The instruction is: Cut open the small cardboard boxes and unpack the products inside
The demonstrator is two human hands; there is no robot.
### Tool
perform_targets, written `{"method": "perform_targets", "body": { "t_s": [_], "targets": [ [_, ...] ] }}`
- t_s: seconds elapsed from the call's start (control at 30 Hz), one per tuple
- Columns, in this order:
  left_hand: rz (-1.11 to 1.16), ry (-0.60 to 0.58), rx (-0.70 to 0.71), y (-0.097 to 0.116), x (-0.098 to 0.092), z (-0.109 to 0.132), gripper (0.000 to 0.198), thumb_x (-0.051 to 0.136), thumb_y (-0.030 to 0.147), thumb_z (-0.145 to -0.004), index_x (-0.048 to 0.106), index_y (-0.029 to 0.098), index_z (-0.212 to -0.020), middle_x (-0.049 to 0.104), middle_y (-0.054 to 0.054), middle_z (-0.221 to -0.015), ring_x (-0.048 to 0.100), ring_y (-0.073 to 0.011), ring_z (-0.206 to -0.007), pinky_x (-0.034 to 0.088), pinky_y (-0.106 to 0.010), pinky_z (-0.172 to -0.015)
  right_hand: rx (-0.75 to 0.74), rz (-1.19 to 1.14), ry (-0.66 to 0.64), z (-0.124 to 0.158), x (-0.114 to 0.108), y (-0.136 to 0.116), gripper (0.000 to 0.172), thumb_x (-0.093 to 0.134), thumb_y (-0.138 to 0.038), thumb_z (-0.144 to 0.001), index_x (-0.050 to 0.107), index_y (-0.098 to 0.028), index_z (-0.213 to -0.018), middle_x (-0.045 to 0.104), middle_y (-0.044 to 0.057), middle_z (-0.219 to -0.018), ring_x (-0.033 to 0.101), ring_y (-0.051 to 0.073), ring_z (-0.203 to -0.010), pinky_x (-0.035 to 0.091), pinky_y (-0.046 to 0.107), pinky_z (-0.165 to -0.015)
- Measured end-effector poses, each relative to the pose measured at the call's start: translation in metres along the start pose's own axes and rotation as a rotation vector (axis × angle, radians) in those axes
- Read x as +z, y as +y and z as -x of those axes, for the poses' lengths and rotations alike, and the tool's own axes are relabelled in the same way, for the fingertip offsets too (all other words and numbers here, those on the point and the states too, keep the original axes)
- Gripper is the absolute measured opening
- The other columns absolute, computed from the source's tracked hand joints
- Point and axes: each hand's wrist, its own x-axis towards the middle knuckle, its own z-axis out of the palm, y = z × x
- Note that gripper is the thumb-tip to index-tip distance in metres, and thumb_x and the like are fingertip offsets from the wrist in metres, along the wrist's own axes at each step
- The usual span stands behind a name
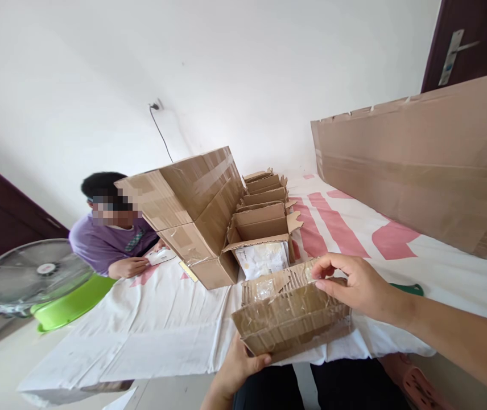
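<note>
Brown box (294,324): kinda beat-up cardboard, ragged corrugated flap, shiny clear tape
Where: near edge of the white cloth (170,319)
Left hand (241,364): gripping its lower corner
Right hand (352,282): thumb and fingers bunched at the top, can't tell if pinching anything

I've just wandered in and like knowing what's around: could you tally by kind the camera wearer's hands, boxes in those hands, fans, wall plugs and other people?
Wearer's hands: 2 (left hand, right hand)
Worn cardboard box: 1
Round fan: 1
Black wall plug: 1
Person in purple: 1
Total: 6
</note>
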Motion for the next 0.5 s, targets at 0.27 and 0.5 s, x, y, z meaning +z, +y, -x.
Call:
{"method": "perform_targets", "body": {
  "t_s": [0.27,0.5],
  "targets": [
    [0.020,-0.007,0.001,0.006,0.002,0.001,0.095,0.085,0.056,-0.058,0.049,0.016,-0.136,0.061,-0.019,-0.134,0.052,-0.0441,-0.128,0.043,-0.055,-0.107,-0.342,0.167,0.098,0.003,0.002,0.006,0.018,0.053,-0.011,-0.091,0.063,-0.021,-0.102,0.068,0.002,-0.086,0.064,0.017,-0.082,0.056,0.032,-0.073],
    [0.051,-0.026,0.011,0.011,0.005,0.001,0.098,0.085,0.053,-0.060,0.043,0.015,-0.140,0.057,-0.021,-0.139,0.048,-0.0442,-0.132,0.041,-0.056,-0.108,-0.710,0.452,0.084,0.003,-0.001,0.012,0.030,0.051,-0.004,-0.093,0.062,-0.017,-0.118,0.070,0.007,-0.097,0.058,0.021,-0.091,0.055,0.039,-0.081]
  ]
}}
